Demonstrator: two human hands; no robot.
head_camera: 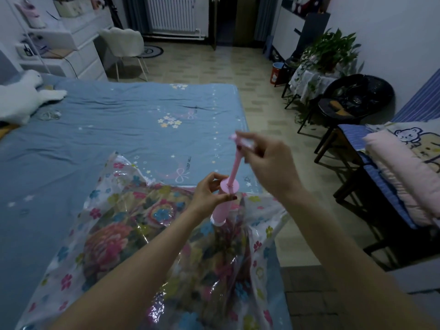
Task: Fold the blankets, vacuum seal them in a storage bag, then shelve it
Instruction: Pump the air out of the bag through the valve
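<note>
1. We had a pink hand pump [226, 203] standing nearly upright on the storage bag [152, 246], its lower end pressed onto the plastic near the bag's far right part.
2. Our left hand [209, 195] gripped the pump's barrel just under its round pink flange, thumb and fingers curled round it.
3. Our right hand [269, 163] was up above, fingers pinched on the plunger handle [242, 140] at the top of the thin pink rod, which showed drawn well out of the barrel.
4. The handle itself was blurred, so we could not make out its shape clearly.
5. The storage bag lay on the near corner of the bed [119, 129], clear plastic printed with small coloured flowers, crinkled and puffed up in places.
6. Inside it we saw the folded blanket [114, 239], a big floral pattern in pink, yellow and blue showing through the plastic.
7. The bed wore a blue sheet with stars, moons and flower clusters.
8. A white plush toy [21, 98] lay at the bed's far left edge.
9. Off to our right, on a striped blue surface, sat a pink folded blanket [400, 177] beside a bear-print cover [414, 141].
10. Further back stood a black round chair [357, 96], a leafy potted plant [331, 51] and a white fluffy chair [123, 41] near the drawers.
</note>
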